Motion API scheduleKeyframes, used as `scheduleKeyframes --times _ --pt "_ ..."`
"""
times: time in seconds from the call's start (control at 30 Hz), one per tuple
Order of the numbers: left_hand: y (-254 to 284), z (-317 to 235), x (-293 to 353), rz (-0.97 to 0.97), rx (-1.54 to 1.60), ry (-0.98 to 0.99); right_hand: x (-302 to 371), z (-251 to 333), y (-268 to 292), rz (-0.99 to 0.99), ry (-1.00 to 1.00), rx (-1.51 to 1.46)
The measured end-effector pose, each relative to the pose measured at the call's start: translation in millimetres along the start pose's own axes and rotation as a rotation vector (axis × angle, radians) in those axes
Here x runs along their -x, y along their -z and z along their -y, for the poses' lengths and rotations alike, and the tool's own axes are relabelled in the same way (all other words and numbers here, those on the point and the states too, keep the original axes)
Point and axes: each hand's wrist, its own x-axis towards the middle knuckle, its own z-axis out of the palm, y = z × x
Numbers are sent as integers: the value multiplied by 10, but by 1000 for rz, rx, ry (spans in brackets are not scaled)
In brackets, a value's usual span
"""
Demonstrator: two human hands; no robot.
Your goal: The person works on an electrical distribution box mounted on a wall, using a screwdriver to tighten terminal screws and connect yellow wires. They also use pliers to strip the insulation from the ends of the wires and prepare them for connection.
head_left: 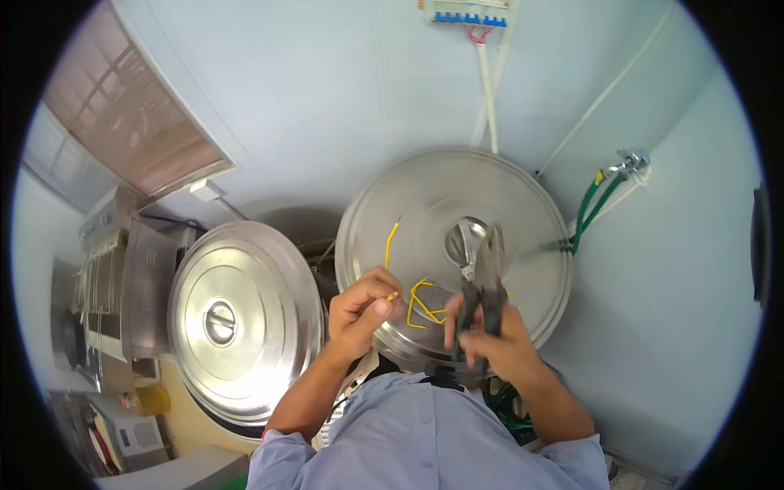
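The left hand (359,314) pinches a yellow wire (391,297) above a steel lid (425,184); the right hand (508,343) clasps blurred pliers (490,282) overlapping its knob (454,243), near bent wire pieces (410,306). Green hoses (590,204) hang rightward.

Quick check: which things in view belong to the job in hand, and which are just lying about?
Apparently in use:
yellow wire in the left fingers
pliers in the right fingers
bent yellow pieces
large lid beneath them

Apparently just there:
lid at left
green hoses
tap
wall breakers
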Motion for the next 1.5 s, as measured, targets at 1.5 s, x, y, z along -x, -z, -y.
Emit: scheduleKeyframes --times 1.5 --pt "-219 -67 -132 -339 280 88 -240 -347 -54 -208 140 673"
